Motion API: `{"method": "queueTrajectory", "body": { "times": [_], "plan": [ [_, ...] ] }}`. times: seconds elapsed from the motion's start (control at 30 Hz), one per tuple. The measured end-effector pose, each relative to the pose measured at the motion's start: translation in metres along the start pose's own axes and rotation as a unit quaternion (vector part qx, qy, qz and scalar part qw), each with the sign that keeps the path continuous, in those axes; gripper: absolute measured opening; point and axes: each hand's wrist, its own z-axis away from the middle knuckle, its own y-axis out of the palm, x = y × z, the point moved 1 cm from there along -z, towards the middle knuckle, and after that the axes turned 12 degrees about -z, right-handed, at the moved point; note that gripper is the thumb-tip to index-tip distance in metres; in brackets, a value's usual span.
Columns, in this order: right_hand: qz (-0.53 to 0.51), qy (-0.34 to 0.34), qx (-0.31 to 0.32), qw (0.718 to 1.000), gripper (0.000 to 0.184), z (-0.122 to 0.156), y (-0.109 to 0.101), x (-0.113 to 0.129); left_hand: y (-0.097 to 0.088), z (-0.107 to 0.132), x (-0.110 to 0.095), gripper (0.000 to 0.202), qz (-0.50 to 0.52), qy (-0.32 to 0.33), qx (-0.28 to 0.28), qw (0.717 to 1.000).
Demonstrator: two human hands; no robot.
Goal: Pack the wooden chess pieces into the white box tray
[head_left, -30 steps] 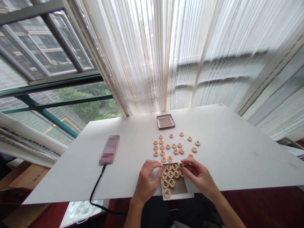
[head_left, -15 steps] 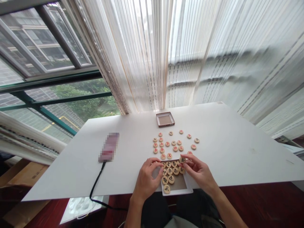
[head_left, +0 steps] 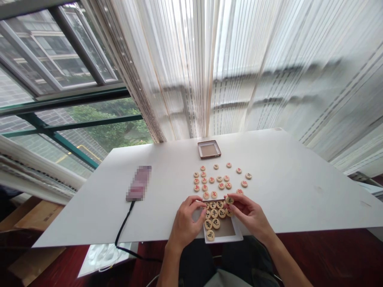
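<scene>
In the head view a shallow white box (head_left: pixel 238 236) lies at the table's near edge, partly filled with round wooden Chinese chess pieces bearing black characters. My right hand (head_left: pixel 249 213) pinches one black-marked Chinese chess piece (head_left: pixel 229 200) over the box's far right corner. My left hand (head_left: pixel 187 221) rests at the box's left side, thumb and fingers apart, tips by the leftmost pieces; whether they touch them I cannot tell. One piece (head_left: pixel 210 235) sits in the near left corner of the box, and the brown box floor (head_left: pixel 226 229) shows at the near right.
Several loose pieces, mostly red-marked like this one (head_left: pixel 212 179), lie scattered beyond the box. Farther back is an open box lid (head_left: pixel 209 150). A blurred-out phone-like object (head_left: pixel 139 183) with a black cable (head_left: pixel 122 225) lies left on the white table (head_left: pixel 284 179).
The view has shifted slightly. Both hands stay in nearly the same places, and the right hand still pinches the Chinese chess piece over the box's far right corner.
</scene>
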Motion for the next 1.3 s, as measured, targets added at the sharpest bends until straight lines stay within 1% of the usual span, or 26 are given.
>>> {"method": "queueTrajectory", "body": {
  "times": [0.2, 0.4, 0.47, 0.67, 0.87, 1.13, 1.3],
  "plan": [
    [0.009, -0.005, 0.01, 1.0, 0.035, 0.0006, -0.004, -0.0033, -0.0003, 0.0005, -0.0005, 0.014, -0.003, -0.004, 0.004, 1.0],
    [0.052, -0.074, 0.007, 0.996, 0.027, -0.0026, -0.002, -0.0005, 0.0011, 0.0009, 0.0013, 0.014, -0.005, -0.007, 0.008, 1.0],
    [0.064, -0.082, 0.004, 0.995, 0.027, -0.0033, -0.001, 0.0012, 0.0013, 0.0011, 0.0015, 0.014, -0.005, -0.008, 0.008, 1.0],
    [0.082, -0.06, 0.0, 0.995, 0.034, -0.002, 0.0008, 0.0055, 0.0005, 0.0007, 0.0003, 0.014, -0.004, -0.005, 0.007, 1.0],
    [0.063, -0.03, -0.006, 0.998, 0.04, 0.0002, 0.0006, 0.0043, 0.0011, 0.0002, 0.0002, 0.014, -0.005, -0.009, 0.002, 1.0],
    [0.059, -0.035, 0.002, 0.998, 0.036, 0.0, 0.0003, 0.0047, 0.0003, 0.0008, 0.0007, 0.013, -0.003, -0.009, 0.004, 1.0],
    [0.058, -0.034, 0.004, 0.998, 0.034, 0.0012, -0.0018, 0.0005, 0.0014, 0.0002, 0.0004, 0.013, -0.002, -0.007, 0.003, 1.0]
  ]
}}
